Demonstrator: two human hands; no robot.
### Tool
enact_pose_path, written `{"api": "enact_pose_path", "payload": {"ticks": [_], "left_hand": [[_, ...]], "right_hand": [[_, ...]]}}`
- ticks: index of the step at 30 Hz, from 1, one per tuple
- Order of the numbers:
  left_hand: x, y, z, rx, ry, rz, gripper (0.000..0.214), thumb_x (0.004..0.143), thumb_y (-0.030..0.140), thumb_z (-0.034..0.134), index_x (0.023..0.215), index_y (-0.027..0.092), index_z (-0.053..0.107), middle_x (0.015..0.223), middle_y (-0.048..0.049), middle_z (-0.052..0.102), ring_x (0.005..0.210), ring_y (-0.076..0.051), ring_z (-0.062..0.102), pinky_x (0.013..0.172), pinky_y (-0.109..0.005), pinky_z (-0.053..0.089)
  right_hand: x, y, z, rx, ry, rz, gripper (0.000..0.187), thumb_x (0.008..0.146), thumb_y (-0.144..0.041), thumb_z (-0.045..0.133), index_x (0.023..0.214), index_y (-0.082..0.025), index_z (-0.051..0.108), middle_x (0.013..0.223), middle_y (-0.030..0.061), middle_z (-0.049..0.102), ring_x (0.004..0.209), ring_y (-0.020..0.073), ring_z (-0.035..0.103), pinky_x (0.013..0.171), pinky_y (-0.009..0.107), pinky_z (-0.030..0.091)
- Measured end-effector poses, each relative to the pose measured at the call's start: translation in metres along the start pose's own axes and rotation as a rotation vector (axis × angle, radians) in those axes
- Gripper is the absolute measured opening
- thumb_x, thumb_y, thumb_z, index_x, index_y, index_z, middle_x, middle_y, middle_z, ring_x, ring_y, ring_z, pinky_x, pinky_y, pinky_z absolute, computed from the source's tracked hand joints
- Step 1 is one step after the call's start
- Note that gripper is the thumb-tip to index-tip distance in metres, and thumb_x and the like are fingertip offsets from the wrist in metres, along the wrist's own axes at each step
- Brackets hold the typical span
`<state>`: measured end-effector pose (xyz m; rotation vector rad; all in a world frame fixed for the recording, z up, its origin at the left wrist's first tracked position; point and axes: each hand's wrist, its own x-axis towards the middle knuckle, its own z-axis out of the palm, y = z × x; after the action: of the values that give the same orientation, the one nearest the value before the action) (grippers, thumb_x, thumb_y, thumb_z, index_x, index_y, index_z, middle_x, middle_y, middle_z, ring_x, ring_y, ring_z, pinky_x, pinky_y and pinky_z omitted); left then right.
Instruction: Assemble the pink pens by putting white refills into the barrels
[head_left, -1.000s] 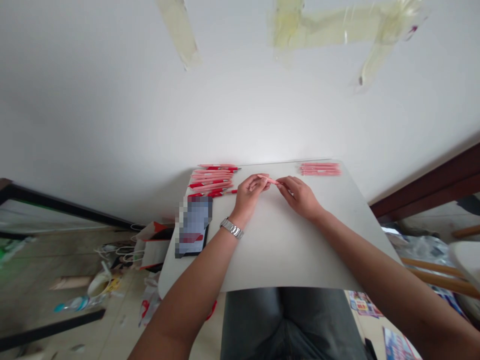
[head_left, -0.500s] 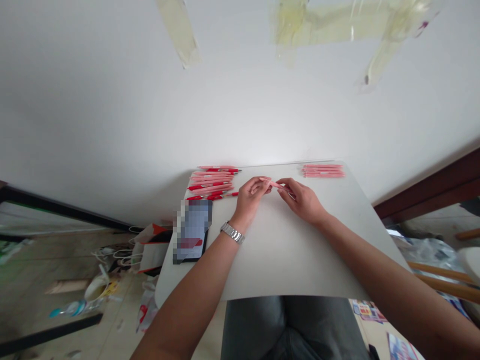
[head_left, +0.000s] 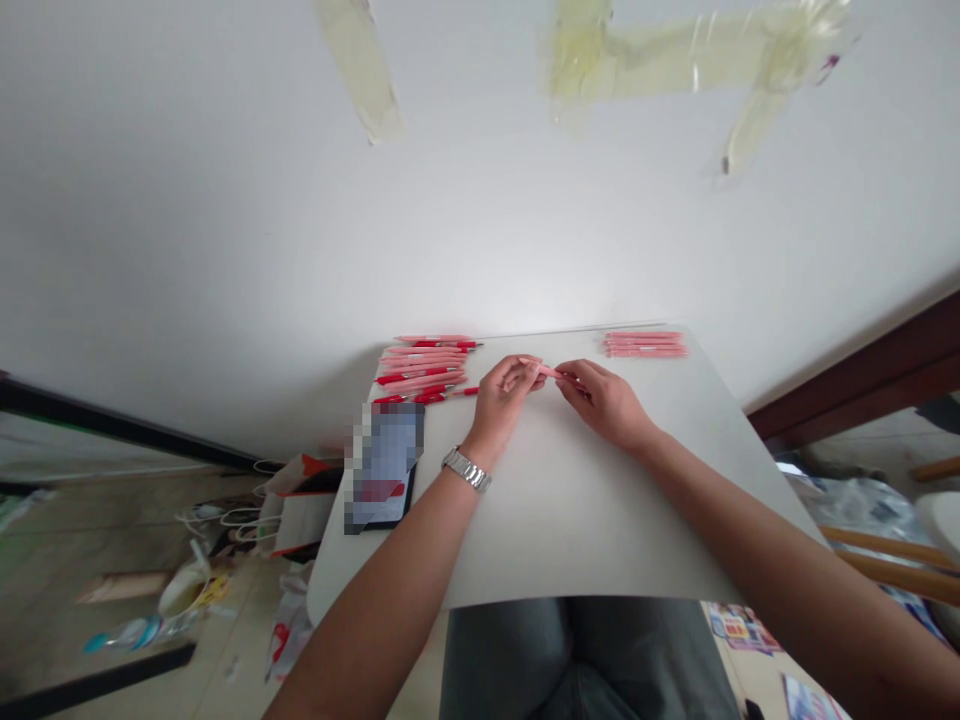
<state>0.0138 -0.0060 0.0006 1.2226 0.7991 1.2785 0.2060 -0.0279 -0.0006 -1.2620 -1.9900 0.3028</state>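
Between my two hands, above the white table (head_left: 585, 500), is a pink pen (head_left: 550, 371). My left hand (head_left: 511, 385) pinches its left end, and my right hand (head_left: 600, 395) has its fingers closed round the right end, which they partly hide. To the left of my left hand lies a loose pile of pink and red pens (head_left: 424, 365), several of them, pointing roughly sideways. A neat stack of pink pens (head_left: 646, 344) rests at the back right, beyond my right hand.
A phone (head_left: 386, 465) with a blurred screen lies at the table's left edge. The white wall (head_left: 480, 220) rises directly behind the table. On the floor at left are a plastic bottle (head_left: 127, 635), a paper bag (head_left: 304, 505) and cables. Wooden chair slats (head_left: 892, 555) stand at right.
The camera view has shifted slightly. Both hands keep their hold on the pink pen, with only a small movement of the right fingers.
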Motion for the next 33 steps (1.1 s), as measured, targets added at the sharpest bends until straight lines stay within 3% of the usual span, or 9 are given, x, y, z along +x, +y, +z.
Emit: {"api": "enact_pose_path", "payload": {"ticks": [14,19,22,33], "left_hand": [[-0.0012,0.0033,0.002,0.0,-0.01,0.008,0.033,0.09,0.051,0.077,0.1,0.019,0.072,0.103,-0.0084,0.076,0.1,-0.021,0.073,0.095,-0.037,0.06],[-0.0022,0.0054,0.0031,0.003,-0.015,0.013,0.035,0.091,0.053,0.075,0.099,0.02,0.071,0.1,-0.0084,0.078,0.101,-0.022,0.074,0.095,-0.038,0.059],[-0.0031,0.006,0.0036,0.01,-0.021,0.034,0.033,0.092,0.053,0.074,0.099,0.02,0.07,0.101,-0.0083,0.079,0.103,-0.022,0.074,0.095,-0.037,0.059],[0.0011,-0.0006,0.0,-0.011,0.053,0.013,0.033,0.091,0.051,0.076,0.098,0.02,0.069,0.104,-0.0085,0.078,0.099,-0.02,0.074,0.095,-0.037,0.06]], "right_hand": [[-0.002,-0.0027,0.0003,0.023,-0.008,0.04,0.014,0.1,-0.031,0.056,0.112,-0.025,0.06,0.086,0.003,0.072,0.067,0.0177,0.062,0.063,0.029,0.045],[-0.0006,-0.0072,-0.0013,0.037,0.004,-0.013,0.031,0.109,-0.039,0.045,0.128,-0.023,0.063,0.104,0.0103,0.076,0.085,0.0225,0.07,0.075,0.034,0.051],[0.0006,-0.0095,-0.0019,0.044,-0.014,-0.033,0.036,0.112,-0.04,0.037,0.127,-0.023,0.066,0.105,0.0111,0.075,0.09,0.0235,0.07,0.08,0.036,0.052],[-0.0017,-0.0024,-0.0019,0.024,0.017,0.024,0.015,0.105,-0.035,0.052,0.108,-0.024,0.061,0.094,0.0058,0.072,0.068,0.0174,0.06,0.065,0.03,0.045]]}}
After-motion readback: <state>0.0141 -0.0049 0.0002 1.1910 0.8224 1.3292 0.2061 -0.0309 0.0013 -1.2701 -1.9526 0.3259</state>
